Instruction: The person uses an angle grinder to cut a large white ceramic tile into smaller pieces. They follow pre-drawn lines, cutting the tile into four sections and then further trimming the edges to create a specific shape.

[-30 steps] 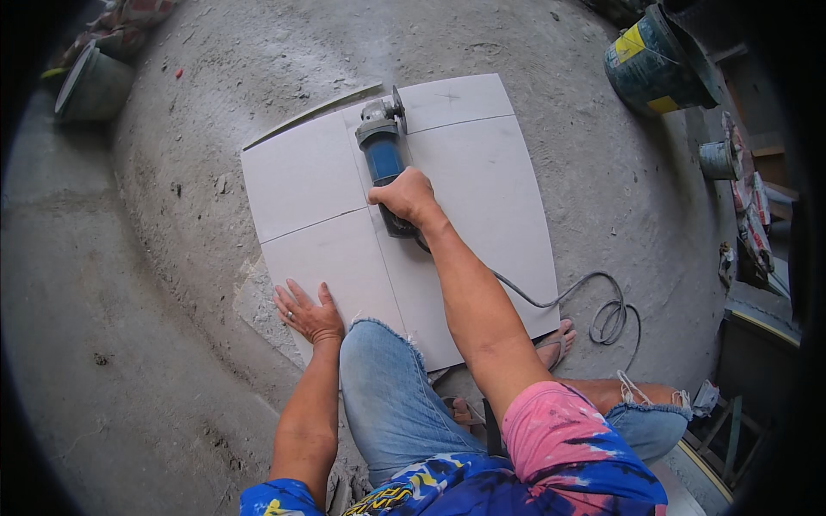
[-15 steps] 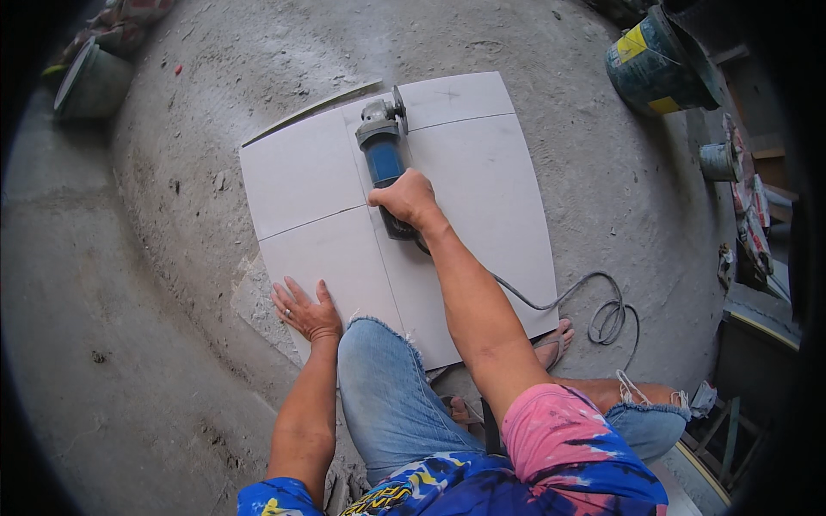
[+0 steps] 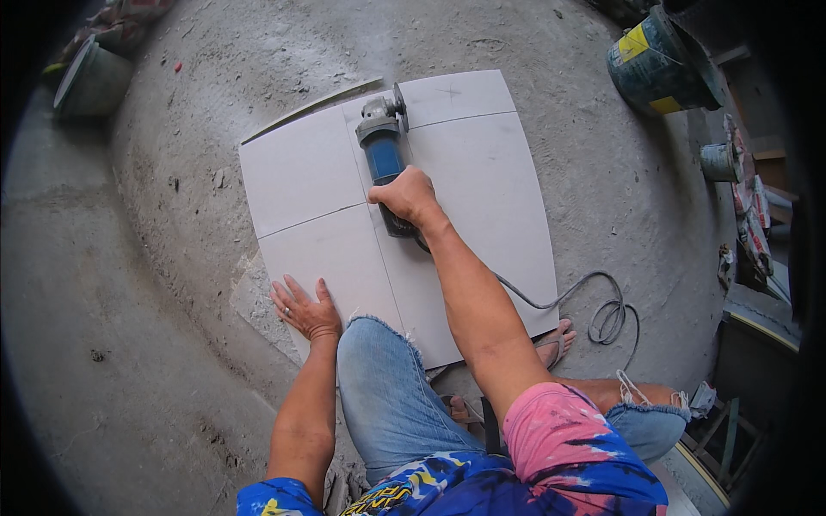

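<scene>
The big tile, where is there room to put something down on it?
The tile is bare on its right half, between the grinder and the cord, and its upper-left corner. It is crowded near the left hand, the knee and the right hand.

R hand [image 3: 408, 193] clenched, arm outstretched; L hand [image 3: 303, 310] flat, fingers spread.
</scene>
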`<state>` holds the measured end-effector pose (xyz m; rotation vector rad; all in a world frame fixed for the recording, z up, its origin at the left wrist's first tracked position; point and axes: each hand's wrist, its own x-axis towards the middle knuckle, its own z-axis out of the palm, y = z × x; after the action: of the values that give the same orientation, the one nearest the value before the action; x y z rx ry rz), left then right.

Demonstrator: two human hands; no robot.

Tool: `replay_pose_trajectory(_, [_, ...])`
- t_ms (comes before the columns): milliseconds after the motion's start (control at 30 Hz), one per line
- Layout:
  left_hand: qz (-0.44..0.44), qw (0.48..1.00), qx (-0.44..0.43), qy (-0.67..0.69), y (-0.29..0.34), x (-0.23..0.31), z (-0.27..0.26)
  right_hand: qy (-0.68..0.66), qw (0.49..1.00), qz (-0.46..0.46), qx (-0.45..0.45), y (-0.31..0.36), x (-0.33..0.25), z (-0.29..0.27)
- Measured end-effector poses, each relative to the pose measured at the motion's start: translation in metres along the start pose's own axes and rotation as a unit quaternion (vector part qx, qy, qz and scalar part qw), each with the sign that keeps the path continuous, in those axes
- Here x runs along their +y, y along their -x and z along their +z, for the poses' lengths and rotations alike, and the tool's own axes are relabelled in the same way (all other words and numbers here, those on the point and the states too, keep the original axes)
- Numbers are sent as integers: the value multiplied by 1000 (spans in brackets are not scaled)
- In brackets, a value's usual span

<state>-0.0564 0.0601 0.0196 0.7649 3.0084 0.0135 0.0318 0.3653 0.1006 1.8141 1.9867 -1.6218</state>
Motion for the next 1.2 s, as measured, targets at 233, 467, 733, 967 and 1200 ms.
replay_pose_trajectory(233, [0, 1000, 0, 2, 0, 0, 1, -1, 1000, -4, 0, -1, 1, 0])
replay_pose_trajectory(467, [0, 1000, -4, 6, 0, 1, -1, 1, 1000, 1, -3, -1, 1, 0])
replay_pose_trajectory(733, [1, 1000, -9, 8, 0, 1, -3, 2, 1000, 0, -2, 2, 0, -1])
replay_pose_trajectory(967, [1, 1000, -3, 9, 0, 1, -1, -8, 999, -10, 29, 2, 2, 2])
replay_pose_trajectory(1200, [2, 1000, 7, 11, 1, -1, 3, -14, 999, -21, 46, 4, 6, 7])
